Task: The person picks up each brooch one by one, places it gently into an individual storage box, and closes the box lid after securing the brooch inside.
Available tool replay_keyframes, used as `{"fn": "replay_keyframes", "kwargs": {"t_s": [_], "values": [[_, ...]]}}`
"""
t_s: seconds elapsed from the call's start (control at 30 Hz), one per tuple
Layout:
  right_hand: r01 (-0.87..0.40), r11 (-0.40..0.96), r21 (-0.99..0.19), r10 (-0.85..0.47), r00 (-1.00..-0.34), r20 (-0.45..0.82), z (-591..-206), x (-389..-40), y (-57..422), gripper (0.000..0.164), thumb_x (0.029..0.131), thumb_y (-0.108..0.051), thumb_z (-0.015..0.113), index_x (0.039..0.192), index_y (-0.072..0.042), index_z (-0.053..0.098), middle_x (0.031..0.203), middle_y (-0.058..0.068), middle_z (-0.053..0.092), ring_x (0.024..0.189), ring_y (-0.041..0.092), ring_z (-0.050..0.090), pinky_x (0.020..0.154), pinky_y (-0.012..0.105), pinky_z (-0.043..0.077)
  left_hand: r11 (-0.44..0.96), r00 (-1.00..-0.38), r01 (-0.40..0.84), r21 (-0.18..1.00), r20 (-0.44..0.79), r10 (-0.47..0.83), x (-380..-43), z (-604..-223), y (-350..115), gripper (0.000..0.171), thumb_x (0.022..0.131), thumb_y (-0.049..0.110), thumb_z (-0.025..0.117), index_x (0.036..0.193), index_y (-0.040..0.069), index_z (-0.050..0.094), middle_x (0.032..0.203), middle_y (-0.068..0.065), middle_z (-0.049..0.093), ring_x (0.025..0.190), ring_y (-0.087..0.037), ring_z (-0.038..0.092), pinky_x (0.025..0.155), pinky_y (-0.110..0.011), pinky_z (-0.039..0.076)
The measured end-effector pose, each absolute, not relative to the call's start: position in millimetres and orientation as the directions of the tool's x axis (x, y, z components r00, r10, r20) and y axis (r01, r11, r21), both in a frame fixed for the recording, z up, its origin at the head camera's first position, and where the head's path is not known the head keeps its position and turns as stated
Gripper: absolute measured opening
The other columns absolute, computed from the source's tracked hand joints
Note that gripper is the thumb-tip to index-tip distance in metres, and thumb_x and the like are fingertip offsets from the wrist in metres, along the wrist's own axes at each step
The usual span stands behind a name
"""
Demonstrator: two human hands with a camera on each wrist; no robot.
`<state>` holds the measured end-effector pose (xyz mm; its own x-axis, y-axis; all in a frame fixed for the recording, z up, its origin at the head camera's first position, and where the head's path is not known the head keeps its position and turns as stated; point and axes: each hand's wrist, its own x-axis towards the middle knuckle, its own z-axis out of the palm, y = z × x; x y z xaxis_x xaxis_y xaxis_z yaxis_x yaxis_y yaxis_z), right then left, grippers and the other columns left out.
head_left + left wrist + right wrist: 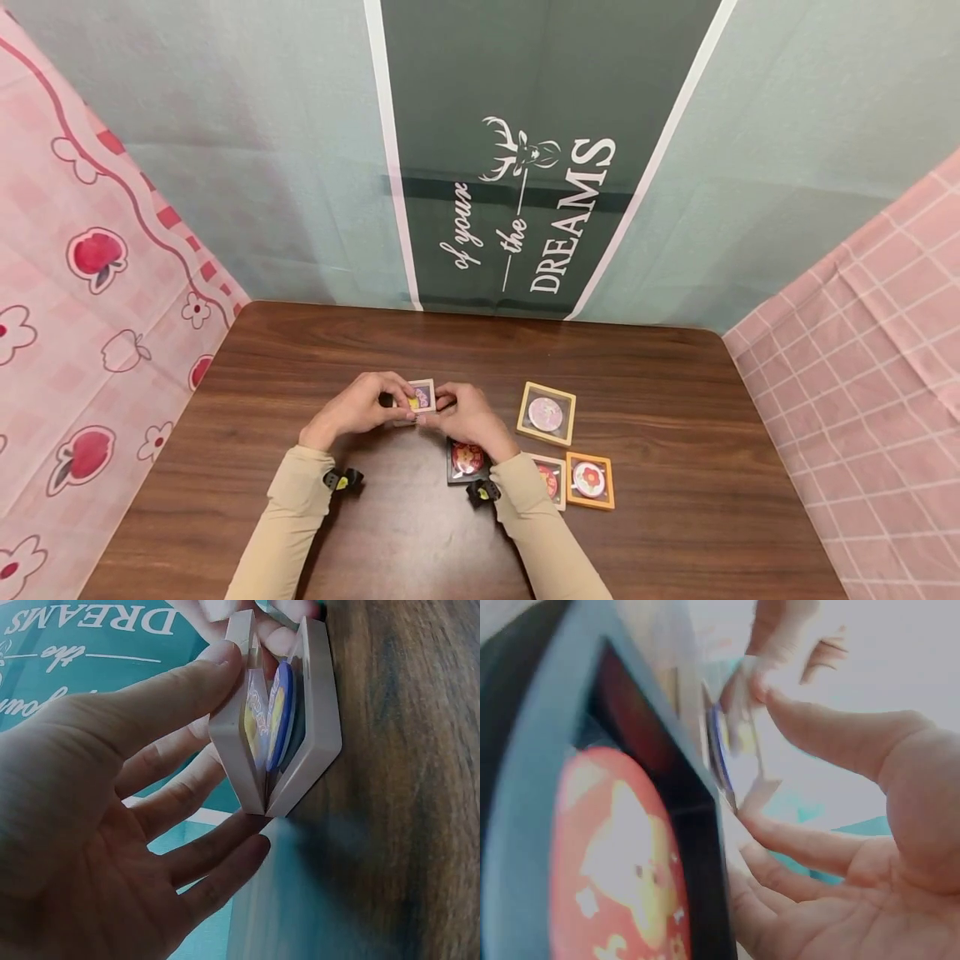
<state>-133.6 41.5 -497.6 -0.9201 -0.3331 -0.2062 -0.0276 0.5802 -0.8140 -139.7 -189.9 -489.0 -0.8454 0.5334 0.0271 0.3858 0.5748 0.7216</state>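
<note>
My left hand (367, 404) pinches the left side of a small cream-framed display case (425, 395). In the left wrist view the case (324, 712) stands part-way open like a book, close to the wooden table. A round badge (281, 716) with a blue rim sits between its two halves, behind clear film. My left thumb (176, 690) presses on the raised half. From the other side my right hand (472, 417) holds the same case by thumb and fingers. Just below the right hand lies a black-framed case (467, 461) with a red round badge, partly covered by the wrist.
Right of the hands lie a yellow-framed case (546, 413) with a pink badge, an orange-framed case (590, 481) with a flower badge, and a cream-framed case (551, 481) partly behind the right sleeve. Printed cloths hang around the wooden table (660, 400).
</note>
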Motion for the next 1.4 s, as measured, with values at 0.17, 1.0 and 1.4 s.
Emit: {"fn": "replay_keyframes", "kwargs": {"t_s": [0.17, 1.0, 1.4], "values": [[-0.053, 0.598, -0.799, -0.335, -0.923, -0.19, -497.0, -135.2, 42.9, 0.036, 0.093, -0.022, 0.083, 0.122, -0.002, 0.076, 0.101, 0.005, 0.078, 0.085, 0.008, 0.071, 0.078, 0.026, 0.057, 0.587, -0.845, 0.4, 0.704, 0.035, 0.534, -140.8, -490.7, -189.6, 0.014, 0.089, 0.017, 0.088, 0.078, 0.02, 0.08, 0.113, -0.005, 0.077, 0.11, -0.023, 0.071, 0.098, -0.04, 0.056], [-0.039, 0.632, -0.774, -0.282, -0.942, -0.183, -501.7, -132.8, 39.5, 0.033, 0.091, -0.017, 0.086, 0.12, -0.003, 0.077, 0.095, 0.001, 0.078, 0.08, 0.006, 0.072, 0.079, 0.028, 0.058, 0.617, -0.854, 0.399, 0.678, 0.03, 0.519, -137.9, -496.3, -184.8, 0.016, 0.085, 0.014, 0.091, 0.074, 0.018, 0.081, 0.108, -0.004, 0.076, 0.104, -0.02, 0.069, 0.092, -0.035, 0.057], [0.0, 0.636, -0.772, -0.25, -0.946, -0.207, -501.2, -133.8, 38.1, 0.034, 0.089, -0.017, 0.086, 0.12, -0.005, 0.078, 0.093, -0.001, 0.077, 0.078, 0.005, 0.07, 0.075, 0.027, 0.056, 0.618, -0.856, 0.4, 0.677, 0.035, 0.515, -137.2, -495.3, -183.3, 0.017, 0.085, 0.012, 0.091, 0.073, 0.017, 0.08, 0.108, -0.004, 0.075, 0.104, -0.02, 0.069, 0.092, -0.036, 0.057]]}}
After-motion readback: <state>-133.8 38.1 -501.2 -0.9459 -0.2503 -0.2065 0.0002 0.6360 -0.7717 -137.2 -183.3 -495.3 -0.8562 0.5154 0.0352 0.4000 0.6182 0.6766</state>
